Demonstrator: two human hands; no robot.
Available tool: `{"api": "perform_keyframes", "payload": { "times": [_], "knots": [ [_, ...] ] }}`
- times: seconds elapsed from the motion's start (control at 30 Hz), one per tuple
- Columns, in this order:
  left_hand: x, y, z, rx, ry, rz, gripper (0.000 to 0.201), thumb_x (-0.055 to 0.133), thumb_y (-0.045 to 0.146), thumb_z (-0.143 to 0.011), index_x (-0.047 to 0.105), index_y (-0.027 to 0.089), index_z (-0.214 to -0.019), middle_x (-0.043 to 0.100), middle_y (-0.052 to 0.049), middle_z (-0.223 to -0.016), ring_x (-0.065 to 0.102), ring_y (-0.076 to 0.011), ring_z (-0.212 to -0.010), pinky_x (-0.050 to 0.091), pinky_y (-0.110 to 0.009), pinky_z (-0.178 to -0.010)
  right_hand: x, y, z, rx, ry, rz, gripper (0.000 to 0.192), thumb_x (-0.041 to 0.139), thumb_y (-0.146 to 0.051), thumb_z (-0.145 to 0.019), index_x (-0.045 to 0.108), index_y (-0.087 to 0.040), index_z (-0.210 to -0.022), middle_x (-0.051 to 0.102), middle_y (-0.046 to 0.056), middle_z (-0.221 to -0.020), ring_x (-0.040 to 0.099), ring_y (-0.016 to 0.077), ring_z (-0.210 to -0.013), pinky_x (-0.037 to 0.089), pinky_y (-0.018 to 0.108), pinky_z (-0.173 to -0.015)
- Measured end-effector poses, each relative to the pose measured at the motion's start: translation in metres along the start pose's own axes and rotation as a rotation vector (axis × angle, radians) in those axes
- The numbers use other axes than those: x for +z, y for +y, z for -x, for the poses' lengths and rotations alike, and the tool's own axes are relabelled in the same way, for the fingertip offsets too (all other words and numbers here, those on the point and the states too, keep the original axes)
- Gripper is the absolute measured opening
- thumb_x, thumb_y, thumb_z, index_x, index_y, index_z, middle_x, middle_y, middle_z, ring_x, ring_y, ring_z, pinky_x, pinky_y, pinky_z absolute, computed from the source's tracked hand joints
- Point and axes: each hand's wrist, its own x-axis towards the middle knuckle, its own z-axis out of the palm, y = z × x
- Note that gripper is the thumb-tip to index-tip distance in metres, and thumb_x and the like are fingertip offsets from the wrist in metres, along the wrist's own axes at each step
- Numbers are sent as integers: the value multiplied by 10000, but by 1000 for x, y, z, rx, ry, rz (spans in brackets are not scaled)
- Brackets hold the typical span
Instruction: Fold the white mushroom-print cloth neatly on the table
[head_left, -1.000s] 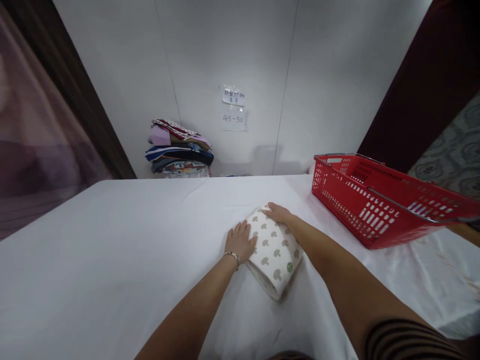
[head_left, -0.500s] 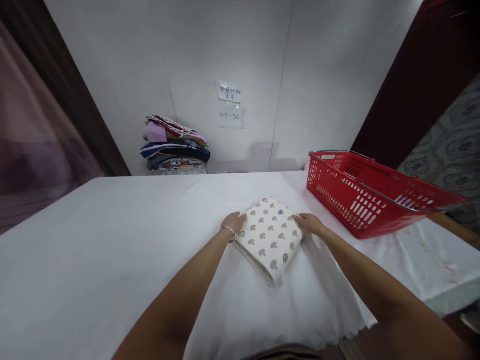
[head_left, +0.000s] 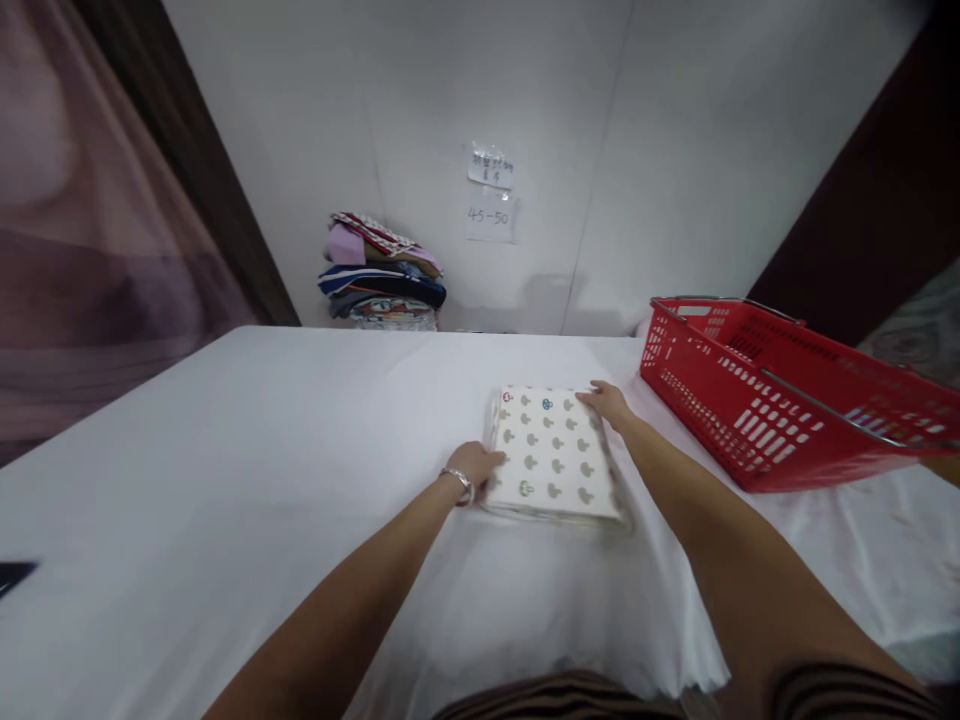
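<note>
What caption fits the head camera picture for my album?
Left hand and right hand at the edges of a folded mushroom-print cloth, red shopping basket nearby.

Folded white mushroom-print cloth (head_left: 551,450), roughly square, flat on white tabletop (head_left: 315,450).

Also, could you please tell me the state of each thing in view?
Printed cloth, folded flat.
White tablecloth, spread, creased.
Left hand, touching printed cloth's left edge.
Right hand, at its far right corner.
Bracelet, worn on left wrist.
Red basket, upright, handles lowered.
Fabric stack, folded, unevenly piled.
Paper notes, fixed to the wall.
Dark item, partly cut off.
</note>
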Motion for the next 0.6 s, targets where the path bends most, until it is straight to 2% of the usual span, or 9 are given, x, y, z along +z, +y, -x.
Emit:
{"api": "perform_keyframes", "payload": {
  "times": [0.07,0.13,0.23,0.33,0.4,0.5,0.6],
  "knots": [
    [12,-3,16,-37,-124,206,312,607,467,-737,632,156,-759,712,-86,-737,674,-200,-629,502,-258,-547,14,-17,-10,-49,-30,-21,630,603,-375,-778,444,-120,-1331,520,158,-1310,607,231,-1035,485,312,-831],
    [21,-5,26,-59,-183,342,314,627,464,-731,618,151,-754,706,-70,-715,654,-171,-550,505,-247,-498,30,-33,-9,-100,-82,35,603,575,-366,-794,448,-126,-1333,480,157,-1352,553,267,-1130,461,346,-886],
    [24,-8,29,-52,-214,405,322,622,458,-745,610,137,-724,699,-68,-699,630,-150,-491,511,-250,-479,52,-51,12,-247,-156,217,533,562,-320,-804,490,-140,-1300,440,128,-1396,417,285,-1272,354,374,-1022],
    [20,-11,24,-49,-251,420,325,602,445,-764,618,127,-701,702,-77,-709,622,-143,-472,515,-255,-480,71,-63,45,-432,-239,383,470,490,-298,-857,480,-146,-1302,393,102,-1434,315,233,-1340,232,340,-1098],
    [17,-12,18,-42,-199,424,322,579,438,-784,631,126,-726,707,-79,-729,622,-137,-479,511,-244,-479,80,-67,66,-512,-270,441,437,446,-288,-882,472,-153,-1296,405,98,-1424,310,213,-1338,220,332,-1096],
    [13,-15,6,3,-7,452,285,548,399,-812,649,133,-785,715,-70,-778,627,-119,-508,492,-207,-474,88,-71,90,-598,-282,476,365,419,-280,-895,499,-173,-1236,483,93,-1346,387,204,-1265,282,328,-1041],
    [9,-16,-9,30,119,486,223,534,320,-823,657,140,-868,718,-65,-861,633,-102,-546,479,-183,-485,91,-79,106,-624,-230,474,301,410,-330,-906,558,-182,-1122,571,85,-1209,471,199,-1143,334,296,-962]
  ]
}}
